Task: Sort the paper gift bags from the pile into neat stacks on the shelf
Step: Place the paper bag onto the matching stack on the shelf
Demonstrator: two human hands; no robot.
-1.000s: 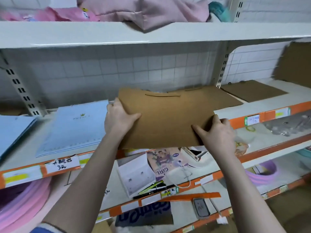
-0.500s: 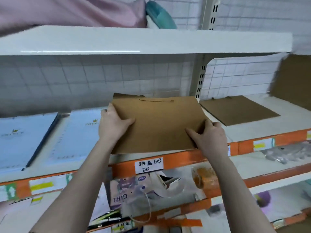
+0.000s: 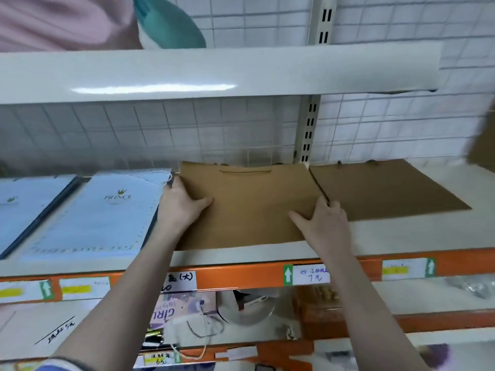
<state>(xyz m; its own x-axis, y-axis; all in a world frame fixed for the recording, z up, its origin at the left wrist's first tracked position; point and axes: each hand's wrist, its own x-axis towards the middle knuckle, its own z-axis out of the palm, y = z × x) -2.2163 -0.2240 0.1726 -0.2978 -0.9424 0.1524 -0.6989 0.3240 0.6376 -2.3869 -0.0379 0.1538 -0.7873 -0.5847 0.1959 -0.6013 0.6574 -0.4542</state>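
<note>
A flat brown paper gift bag (image 3: 249, 204) lies on the white shelf (image 3: 401, 236), its handle end toward the back wall. My left hand (image 3: 182, 207) grips its left edge, thumb on top. My right hand (image 3: 321, 220) holds its right edge, thumb on top and fingers tucked under. A second flat brown bag (image 3: 380, 191) lies just to the right, its left edge under the first bag's corner. Two stacks of light blue "PRINCE" bags (image 3: 99, 210) lie to the left, the nearer one touching my left hand.
A white upper shelf (image 3: 214, 73) hangs close overhead with pink fabric and a teal item (image 3: 166, 25) on it. An upright post (image 3: 308, 129) stands behind the bags. More brown cardboard (image 3: 482, 145) leans at far right. Lower shelves hold small goods.
Both hands have pushed the brown bag deeper onto the shelf; it now lies flat with its front edge behind the shelf lip, beside the other brown bag. The view shifted left and closer.
</note>
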